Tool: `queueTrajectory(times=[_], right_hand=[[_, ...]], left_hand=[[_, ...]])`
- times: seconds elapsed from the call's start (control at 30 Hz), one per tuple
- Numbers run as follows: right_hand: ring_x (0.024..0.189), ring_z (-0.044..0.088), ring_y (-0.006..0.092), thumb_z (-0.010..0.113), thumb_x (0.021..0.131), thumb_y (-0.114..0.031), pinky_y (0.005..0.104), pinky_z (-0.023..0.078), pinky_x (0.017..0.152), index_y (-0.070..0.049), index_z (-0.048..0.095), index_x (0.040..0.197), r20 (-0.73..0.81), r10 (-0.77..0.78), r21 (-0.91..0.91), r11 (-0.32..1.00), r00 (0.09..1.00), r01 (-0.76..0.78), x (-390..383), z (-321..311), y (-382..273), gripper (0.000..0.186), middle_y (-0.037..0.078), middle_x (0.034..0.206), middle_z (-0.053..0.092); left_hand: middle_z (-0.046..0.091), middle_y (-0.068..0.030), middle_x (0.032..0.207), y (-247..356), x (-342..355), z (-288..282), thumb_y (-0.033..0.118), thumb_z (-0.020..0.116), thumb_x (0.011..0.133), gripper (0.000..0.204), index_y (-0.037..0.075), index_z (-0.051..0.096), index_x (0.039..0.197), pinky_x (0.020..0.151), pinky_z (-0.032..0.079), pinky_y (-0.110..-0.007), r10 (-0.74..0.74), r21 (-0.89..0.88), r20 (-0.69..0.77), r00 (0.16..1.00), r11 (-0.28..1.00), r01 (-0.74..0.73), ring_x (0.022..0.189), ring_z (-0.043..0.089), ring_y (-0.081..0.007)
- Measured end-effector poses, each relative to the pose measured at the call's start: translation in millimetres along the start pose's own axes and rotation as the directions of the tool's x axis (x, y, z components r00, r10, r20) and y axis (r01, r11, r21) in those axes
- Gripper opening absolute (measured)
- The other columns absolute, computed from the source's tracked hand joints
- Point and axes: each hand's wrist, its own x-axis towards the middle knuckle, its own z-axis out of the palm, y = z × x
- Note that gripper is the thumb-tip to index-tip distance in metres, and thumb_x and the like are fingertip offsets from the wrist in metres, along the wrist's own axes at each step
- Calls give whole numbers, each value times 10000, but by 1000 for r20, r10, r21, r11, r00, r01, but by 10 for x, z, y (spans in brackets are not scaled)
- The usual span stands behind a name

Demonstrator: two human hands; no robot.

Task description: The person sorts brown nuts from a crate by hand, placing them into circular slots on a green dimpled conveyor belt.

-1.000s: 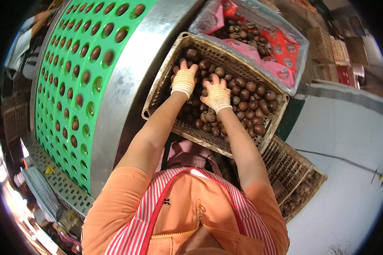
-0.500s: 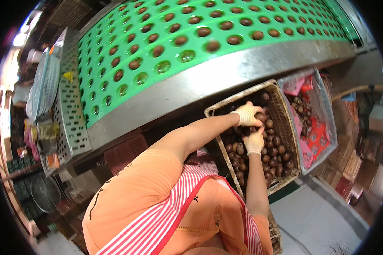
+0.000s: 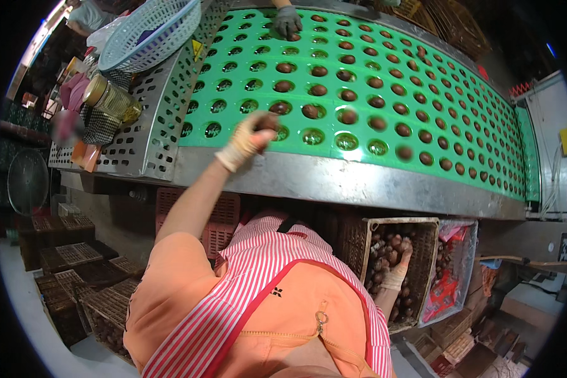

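My left hand (image 3: 249,140), in a pale glove with bare fingertips, is over the near left edge of the green cupped belt (image 3: 233,131). Its fingers are closed around a dark brown passion fruit (image 3: 268,121). My right hand (image 3: 397,268), gloved alike, is in a brown plastic crate (image 3: 429,252) below the belt. Fingers curl around passion fruit (image 3: 392,251) there; how many it holds is unclear. Rows of belt cups hold single brown fruits, while several cups near my left hand have none.
Across the belt, another person's dark-gloved hand (image 3: 288,22) reaches in. A metal rim (image 3: 334,179) borders the belt. A blue basket (image 3: 146,38) and lidded jar (image 3: 110,97) stand left. A grey bin (image 3: 466,264) with red bags adjoins the crate; stacked crates (image 3: 69,255) sit lower left.
Both hands were together in the crate. My left hand has moved up and left over the belt with a passion fruit; my right hand stays in the crate. The view has turned left.
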Motion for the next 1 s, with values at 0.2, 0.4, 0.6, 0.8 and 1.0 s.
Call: queueTrajectory(times=[0.2,0.4,0.6,0.8,1.0], right_hand=[[708,544,95,719,808,-318,229,429,578,-106,598,1160,504,149,-435,895,851,101,214,2579,-310,428,5,957,613],[970,619,332,787,669,-279,423,518,860,-124,652,1070,858,-100,-507,-11,504,862,321,4746,445,451,160,1216,530],[978,631,379,651,773,-117,484,539,786,-161,592,1134,792,196,-439,-476,578,762,641,5709,1354,368,199,1255,500],[1017,648,371,552,814,-35,469,549,788,-201,530,1289,757,323,-363,-516,568,776,900,6060,1304,503,204,1316,514],[1045,627,361,667,776,-75,470,540,816,-233,466,1355,746,341,-431,-408,572,805,1158,6378,1208,633,173,1300,531]], left_hand=[[474,4,738,-331,408,-1556,189,715,859,406,98,519,1203,428,298,-284,-213,-125,-198,957,974,190,469,352,-80],[497,-133,1296,-365,623,-1819,176,743,726,509,105,610,1212,975,469,-416,160,744,-425,891,622,243,1133,558,-356],[464,-132,1316,-290,1122,-2035,150,697,757,500,156,596,1246,925,482,-456,10,673,-494,869,636,376,1096,556,-384],[452,-193,1331,-231,1421,-2099,216,722,807,493,112,571,1265,927,481,-469,-75,667,-469,880,624,408,1119,562,-380],[651,-110,969,-702,2233,-2256,317,625,907,236,118,674,1025,777,502,-418,212,409,-555,804,912,42,826,623,-268]])
